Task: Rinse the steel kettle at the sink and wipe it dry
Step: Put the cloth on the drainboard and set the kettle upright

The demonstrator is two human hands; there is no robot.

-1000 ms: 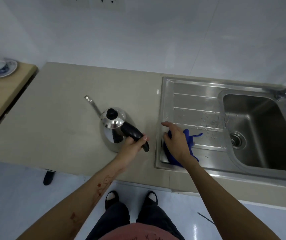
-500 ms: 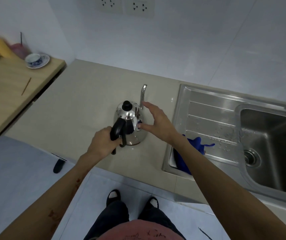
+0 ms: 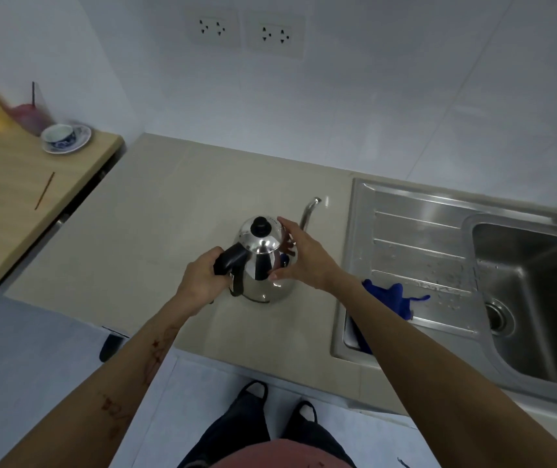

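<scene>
A shiny steel kettle (image 3: 260, 261) with a black lid knob and a thin curved spout stands upright on the beige counter (image 3: 155, 231), left of the sink. My left hand (image 3: 202, 280) grips its black handle. My right hand (image 3: 304, 258) is spread against the kettle's right side, fingers apart, touching the body. A blue cloth (image 3: 388, 295) lies crumpled on the sink's ribbed drainboard (image 3: 415, 238), partly hidden behind my right forearm.
The steel sink basin (image 3: 533, 298) with its drain is at the right. A lower wooden table (image 3: 10, 197) at the left holds a blue-and-white cup on a saucer (image 3: 64, 135) and blurred colourful items. Two wall sockets (image 3: 243, 30) sit above the counter.
My right hand left the blue cloth on the drainboard and came to the kettle's side. The kettle was turned, its spout now pointing away and right. My left hand kept hold of the handle.
</scene>
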